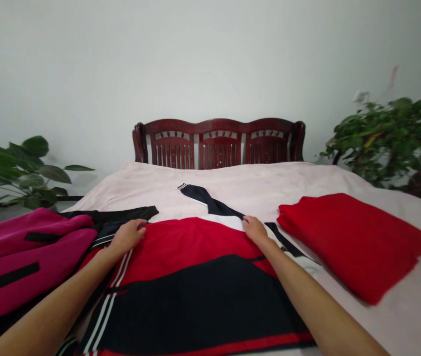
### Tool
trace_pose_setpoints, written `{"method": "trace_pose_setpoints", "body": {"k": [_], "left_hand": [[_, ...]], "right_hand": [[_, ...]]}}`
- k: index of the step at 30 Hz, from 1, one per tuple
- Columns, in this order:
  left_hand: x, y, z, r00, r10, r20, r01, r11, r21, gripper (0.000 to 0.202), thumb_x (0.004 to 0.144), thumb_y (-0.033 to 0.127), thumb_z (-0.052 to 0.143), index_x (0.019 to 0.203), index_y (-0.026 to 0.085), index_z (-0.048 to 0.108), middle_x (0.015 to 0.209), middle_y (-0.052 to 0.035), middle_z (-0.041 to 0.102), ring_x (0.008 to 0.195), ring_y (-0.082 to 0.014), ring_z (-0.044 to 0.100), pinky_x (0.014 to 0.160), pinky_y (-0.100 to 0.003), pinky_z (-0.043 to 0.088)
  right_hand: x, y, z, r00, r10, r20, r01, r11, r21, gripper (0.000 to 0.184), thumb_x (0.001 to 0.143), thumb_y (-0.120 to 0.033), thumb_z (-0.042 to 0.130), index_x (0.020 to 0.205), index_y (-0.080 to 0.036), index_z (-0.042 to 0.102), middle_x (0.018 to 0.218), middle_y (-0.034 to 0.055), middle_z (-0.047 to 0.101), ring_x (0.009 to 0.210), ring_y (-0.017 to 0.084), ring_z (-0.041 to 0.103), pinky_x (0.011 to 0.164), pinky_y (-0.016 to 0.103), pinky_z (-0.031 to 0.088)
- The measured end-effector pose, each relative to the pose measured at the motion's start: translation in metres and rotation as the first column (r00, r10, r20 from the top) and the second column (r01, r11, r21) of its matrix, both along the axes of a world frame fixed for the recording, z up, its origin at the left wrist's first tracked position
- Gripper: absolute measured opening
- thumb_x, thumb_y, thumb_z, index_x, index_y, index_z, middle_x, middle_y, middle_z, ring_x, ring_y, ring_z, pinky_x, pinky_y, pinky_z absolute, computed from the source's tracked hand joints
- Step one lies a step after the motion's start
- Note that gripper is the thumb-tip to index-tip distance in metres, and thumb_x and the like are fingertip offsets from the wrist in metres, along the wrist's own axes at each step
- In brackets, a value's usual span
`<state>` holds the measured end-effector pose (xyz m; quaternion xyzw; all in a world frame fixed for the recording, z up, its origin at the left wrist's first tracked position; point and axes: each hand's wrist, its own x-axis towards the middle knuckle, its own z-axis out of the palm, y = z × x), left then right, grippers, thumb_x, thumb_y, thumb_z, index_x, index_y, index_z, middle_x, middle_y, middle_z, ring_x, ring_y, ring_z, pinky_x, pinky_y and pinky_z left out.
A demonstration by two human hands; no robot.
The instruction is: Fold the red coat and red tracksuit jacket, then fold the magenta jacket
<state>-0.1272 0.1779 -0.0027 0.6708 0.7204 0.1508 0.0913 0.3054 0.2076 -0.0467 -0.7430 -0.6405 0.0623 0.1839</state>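
Observation:
A red, navy and white jacket (203, 296) with double white stripes lies spread over the bed in front of me. At its upper left edge, my left hand (128, 236) is closed, pinching the red cloth. My right hand (254, 229) grips the upper right part, thumb and fingers together where red meets white. Beyond the right hand, a navy sleeve (214, 201) with a striped cuff stretches away across the sheet. My forearms cover parts of the jacket's sides.
Magenta clothing (58, 257) with black strips lies to the left, partly beside the jacket. A folded red cloth (351, 242) rests on the pale pink sheet (262, 183) at right. Behind stands a dark wooden headboard (218, 143); leafy plants (28, 170) flank the bed.

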Motion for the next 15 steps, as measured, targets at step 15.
{"method": "trace_pose_setpoints", "body": {"k": [15], "left_hand": [[0.000,0.031,-0.015,0.993,-0.010,-0.114,0.001,0.997,-0.083,0.029,0.077,0.022,0.057,0.104,0.019,0.068,0.098,-0.0078,0.073,0.097,-0.0243,0.068,0.081,-0.028,0.049]], "right_hand": [[-0.014,0.037,-0.003,0.999,-0.033,-0.015,0.031,0.993,-0.114,0.061,0.069,-0.024,0.062,0.129,-0.014,0.059,0.129,0.0183,0.060,0.122,0.034,0.051,0.095,0.043,0.044]]}}
